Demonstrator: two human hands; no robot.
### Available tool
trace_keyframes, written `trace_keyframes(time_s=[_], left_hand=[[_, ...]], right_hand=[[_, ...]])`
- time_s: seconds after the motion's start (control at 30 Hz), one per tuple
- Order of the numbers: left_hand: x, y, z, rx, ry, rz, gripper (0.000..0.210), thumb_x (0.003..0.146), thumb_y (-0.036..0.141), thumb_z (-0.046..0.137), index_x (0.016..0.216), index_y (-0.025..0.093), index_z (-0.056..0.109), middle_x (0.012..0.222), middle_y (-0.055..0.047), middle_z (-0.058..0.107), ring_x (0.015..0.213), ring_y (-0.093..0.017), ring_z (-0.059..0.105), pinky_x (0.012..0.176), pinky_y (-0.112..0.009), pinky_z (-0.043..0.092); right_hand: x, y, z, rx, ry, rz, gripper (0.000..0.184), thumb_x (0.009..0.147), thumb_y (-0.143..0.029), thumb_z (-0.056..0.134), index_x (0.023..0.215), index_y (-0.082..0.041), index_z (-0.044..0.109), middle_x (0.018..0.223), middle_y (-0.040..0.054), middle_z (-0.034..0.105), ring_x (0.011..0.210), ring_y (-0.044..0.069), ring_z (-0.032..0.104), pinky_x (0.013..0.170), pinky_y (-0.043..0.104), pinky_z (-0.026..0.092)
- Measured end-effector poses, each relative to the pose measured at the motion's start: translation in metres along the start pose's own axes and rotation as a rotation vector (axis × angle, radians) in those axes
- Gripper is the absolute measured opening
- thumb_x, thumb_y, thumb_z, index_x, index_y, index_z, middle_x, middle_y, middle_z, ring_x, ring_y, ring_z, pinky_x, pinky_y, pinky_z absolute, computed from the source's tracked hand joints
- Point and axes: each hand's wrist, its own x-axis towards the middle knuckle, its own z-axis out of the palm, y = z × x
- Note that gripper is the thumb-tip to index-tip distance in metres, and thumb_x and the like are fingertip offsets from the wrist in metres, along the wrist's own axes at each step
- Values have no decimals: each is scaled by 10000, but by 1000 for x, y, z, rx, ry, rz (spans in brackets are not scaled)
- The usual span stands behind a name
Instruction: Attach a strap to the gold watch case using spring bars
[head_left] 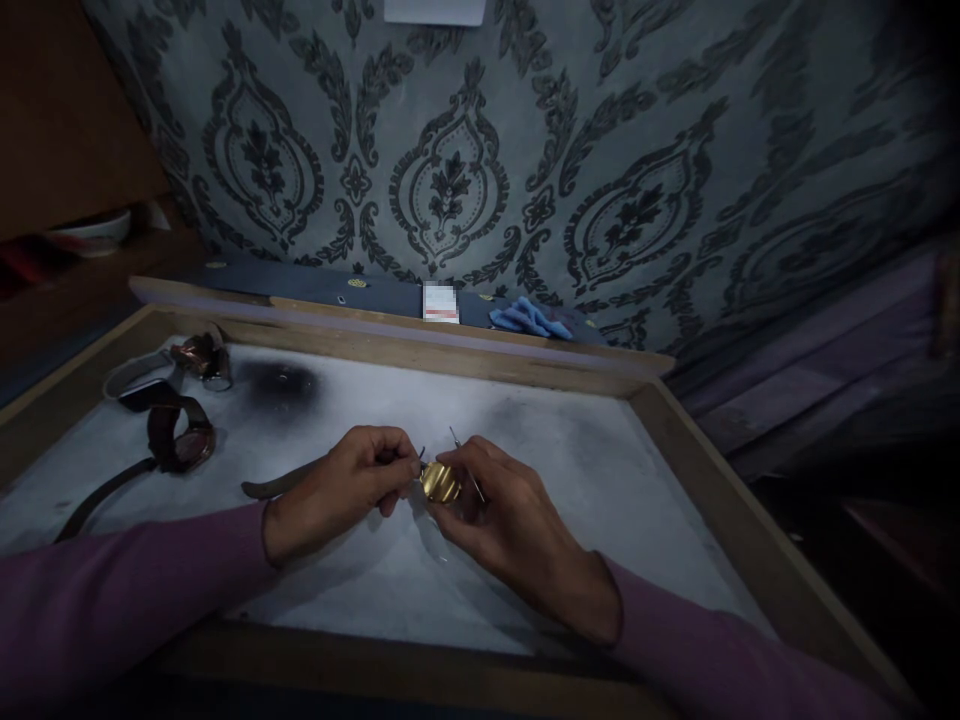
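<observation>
A round gold-coloured watch case (441, 483) is tilted up between my hands, above the white surface. My right hand (502, 490) is closed round its right edge, thumb below and fingers above. A thin metal tool (454, 437) sticks up by those fingers; its thin lower part shows near the same hand. My left hand (367, 470) is pinched at the case's left edge. A dark watch strap (277, 485) runs behind this hand, and a small dark end shows at the fingertips; the fingers hide how it meets the case.
Several watches lie at the tray's left, one with a dark strap (161, 435), another with a coppery look (196, 352). A raised wooden rim (450, 350) surrounds the white surface. Behind it are a small white box (440, 300) and a crumpled blue cloth (531, 318), before a patterned wall.
</observation>
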Motion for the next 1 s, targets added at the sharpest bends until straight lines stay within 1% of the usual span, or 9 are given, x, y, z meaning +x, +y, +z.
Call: trace_keyframes(time_s=[0.27,0.43,0.57,0.87,1.0], left_hand=[[1,-3,-2,9,-4,19,165,751,302,559,670,159,547,501,66,467,451,-63,382,466,-212,273],[0,-2,-2,20,-16,24,163,758,298,554,667,163,542,494,72,447,450,-65,375,467,-211,279],[0,-1,-2,23,-24,28,161,760,296,557,669,165,542,495,73,444,450,-67,377,472,-212,291],[0,-1,-3,14,-35,37,153,753,285,567,670,158,545,541,65,458,463,-65,397,470,-207,303],[0,2,-3,26,-29,45,148,757,278,560,672,157,547,550,63,461,470,-65,402,477,-207,314]], right_hand=[[0,-1,-3,17,-45,-3,182,743,-68,588,898,-163,578,772,-13,507,561,96,498,526,233,418],[-1,0,-2,34,-35,-21,212,753,-84,577,940,-183,567,794,-10,518,564,93,495,530,230,423],[-1,-1,-2,27,-27,-21,190,755,-95,585,920,-188,565,795,-9,523,561,95,493,534,233,428],[0,1,-2,11,-31,-12,202,734,-74,590,911,-169,579,775,-15,512,555,93,486,528,227,414],[0,0,-2,-12,-48,-16,189,749,-87,582,919,-170,584,772,-11,515,575,109,496,538,244,416]])
